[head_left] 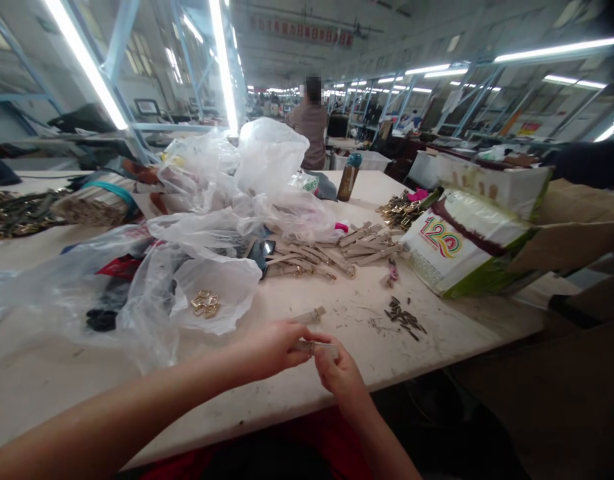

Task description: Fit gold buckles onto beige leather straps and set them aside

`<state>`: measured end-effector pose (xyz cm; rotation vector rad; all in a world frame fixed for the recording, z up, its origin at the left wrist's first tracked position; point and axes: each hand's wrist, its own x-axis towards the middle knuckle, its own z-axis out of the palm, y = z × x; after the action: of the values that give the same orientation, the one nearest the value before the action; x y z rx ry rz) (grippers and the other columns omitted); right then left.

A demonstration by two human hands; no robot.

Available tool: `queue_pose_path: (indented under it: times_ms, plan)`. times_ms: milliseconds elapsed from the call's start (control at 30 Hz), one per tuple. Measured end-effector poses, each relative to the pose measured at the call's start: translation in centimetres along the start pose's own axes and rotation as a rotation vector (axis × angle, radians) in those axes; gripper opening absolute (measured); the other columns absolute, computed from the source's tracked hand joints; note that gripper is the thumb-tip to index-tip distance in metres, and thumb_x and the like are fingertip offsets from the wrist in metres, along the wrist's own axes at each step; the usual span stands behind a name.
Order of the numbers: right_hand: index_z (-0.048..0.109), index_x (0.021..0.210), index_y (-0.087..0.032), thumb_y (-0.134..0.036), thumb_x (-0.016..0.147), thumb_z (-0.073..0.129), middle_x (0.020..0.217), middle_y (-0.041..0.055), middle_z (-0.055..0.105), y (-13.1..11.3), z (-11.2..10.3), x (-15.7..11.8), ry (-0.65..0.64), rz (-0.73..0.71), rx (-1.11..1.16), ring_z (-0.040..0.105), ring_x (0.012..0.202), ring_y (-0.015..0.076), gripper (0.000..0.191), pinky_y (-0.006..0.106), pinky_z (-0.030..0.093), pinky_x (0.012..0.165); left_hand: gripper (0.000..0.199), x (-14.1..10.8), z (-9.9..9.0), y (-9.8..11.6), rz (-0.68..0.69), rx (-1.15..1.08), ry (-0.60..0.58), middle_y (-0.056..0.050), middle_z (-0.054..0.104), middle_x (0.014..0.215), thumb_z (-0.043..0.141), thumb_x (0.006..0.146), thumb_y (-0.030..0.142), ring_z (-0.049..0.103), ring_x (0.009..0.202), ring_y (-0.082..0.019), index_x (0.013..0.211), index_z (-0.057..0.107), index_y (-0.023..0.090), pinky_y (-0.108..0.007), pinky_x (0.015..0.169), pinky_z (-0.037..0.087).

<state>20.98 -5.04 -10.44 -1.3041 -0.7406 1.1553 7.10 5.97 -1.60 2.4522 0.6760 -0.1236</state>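
Above the table's near edge, my left hand and my right hand meet at a pale beige strap with a small metal buckle on it. My left fingers pinch one side of the buckle and my right fingers close on the strap's short end. Just beyond my left hand, a second pale strap lies on the table with its end to the right. Gold-coloured buckles rest on a white plastic sheet to the left. Farther back are heaps of similar straps, some with buckles.
Crumpled clear plastic bags cover the left and middle of the table. A phone, a bottle, a small pink-handled tool, dark scraps and a printed carton lie around. A person stands farther off.
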Motion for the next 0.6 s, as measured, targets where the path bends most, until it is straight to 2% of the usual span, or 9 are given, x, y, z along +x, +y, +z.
queue_pose_path:
  times_ms: [67, 133, 200, 267, 333, 400, 467, 533, 600]
  plan:
    - [0.056, 0.095, -0.015, -0.053, 0.075, 0.058, 0.048, -0.01, 0.033, 0.5, 0.5, 0.2, 0.057, -0.002, 0.006, 0.025, 0.04, 0.0053, 0.042, 0.018, 0.017, 0.038, 0.047, -0.8, -0.4, -0.1, -0.028, -0.017, -0.01, -0.006, 0.061, 0.108, 0.063, 0.072, 0.033, 0.06, 0.09, -0.022, 0.117, 0.054, 0.023, -0.028, 0.075, 0.045]
    - [0.053, 0.092, -0.016, -0.052, 0.077, 0.056, 0.048, -0.0105, 0.032, 0.9, 0.9, 0.4, 0.084, 0.014, 0.038, 0.025, 0.04, 0.0055, 0.039, 0.018, 0.017, 0.038, 0.062, -1.5, -0.9, -0.5, -0.135, -0.019, -0.024, -0.008, 0.06, 0.111, 0.067, 0.069, 0.037, 0.06, 0.089, -0.022, 0.125, 0.047, 0.02, -0.028, 0.073, 0.045]
    - [0.052, 0.092, -0.017, -0.053, 0.079, 0.054, 0.047, -0.0111, 0.031, 1.1, 0.9, 0.5, 0.07, 0.03, 0.045, 0.023, 0.04, 0.0057, 0.039, 0.018, 0.015, 0.038, 0.044, -2.0, -1.6, -0.8, -0.226, 0.03, -0.084, -0.007, 0.065, 0.097, 0.057, 0.076, 0.041, 0.061, 0.082, -0.022, 0.113, 0.054, 0.018, -0.028, 0.067, 0.044]
    - [0.053, 0.096, -0.016, -0.053, 0.079, 0.053, 0.048, -0.0098, 0.034, 0.9, 0.6, 0.6, 0.063, 0.011, -0.039, 0.027, 0.04, 0.007, 0.041, 0.019, 0.019, 0.039, 0.029, -2.4, -2.2, -0.8, -0.237, 0.108, -0.117, -0.005, 0.065, 0.081, 0.045, 0.083, 0.041, 0.061, 0.072, -0.021, 0.092, 0.06, 0.018, -0.027, 0.059, 0.041]
    - [0.053, 0.108, -0.015, -0.052, 0.077, 0.055, 0.053, -0.0063, 0.043, 0.0, 0.2, 0.6, 0.119, -0.08, -0.27, 0.037, 0.044, 0.0101, 0.049, 0.022, 0.028, 0.043, 0.027, -2.4, -2.6, -0.5, -0.213, 0.187, -0.072, -0.005, 0.064, 0.076, 0.04, 0.084, 0.039, 0.06, 0.068, -0.02, 0.081, 0.059, 0.019, -0.026, 0.054, 0.037]
    - [0.05, 0.123, -0.016, -0.049, 0.076, 0.059, 0.058, -0.0023, 0.053, -1.3, -0.1, 0.5, 0.161, -0.224, -0.589, 0.046, 0.05, 0.0146, 0.058, 0.026, 0.036, 0.05, 0.024, -2.3, -2.9, -0.1, -0.198, 0.246, -0.008, -0.005, 0.064, 0.075, 0.041, 0.083, 0.037, 0.06, 0.068, -0.021, 0.079, 0.057, 0.02, -0.026, 0.053, 0.035]
    - [0.048, 0.128, -0.018, -0.046, 0.077, 0.06, 0.066, 0.0026, 0.062, -2.9, 0.2, 0.3, 0.089, -0.396, -0.861, 0.054, 0.057, 0.0189, 0.06, 0.029, 0.039, 0.055, 0.02, -2.0, -3.0, 0.4, -0.176, 0.275, 0.021, -0.004, 0.064, 0.074, 0.043, 0.082, 0.034, 0.059, 0.067, -0.02, 0.078, 0.056, 0.02, -0.026, 0.053, 0.035]
    - [0.053, 0.125, -0.02, -0.044, 0.083, 0.055, 0.078, 0.0079, 0.068, -4.3, 1.0, 0.5, -0.038, -0.569, -1.029, 0.059, 0.066, 0.0221, 0.049, 0.031, 0.042, 0.06, 0.017, -1.8, -3.1, 0.8, -0.129, 0.265, 0.037, -0.003, 0.064, 0.074, 0.043, 0.082, 0.031, 0.059, 0.067, -0.019, 0.077, 0.055, 0.021, -0.026, 0.055, 0.035]
    - [0.059, 0.116, -0.02, -0.04, 0.088, 0.048, 0.085, 0.0102, 0.07, -5.3, 2.0, 1.1, -0.086, -0.672, -1.142, 0.061, 0.073, 0.0228, 0.036, 0.031, 0.042, 0.063, 0.02, -1.5, -3.2, 0.9, -0.088, 0.231, 0.055, -0.003, 0.064, 0.077, 0.041, 0.084, 0.032, 0.059, 0.07, -0.019, 0.078, 0.055, 0.02, -0.026, 0.058, 0.037]
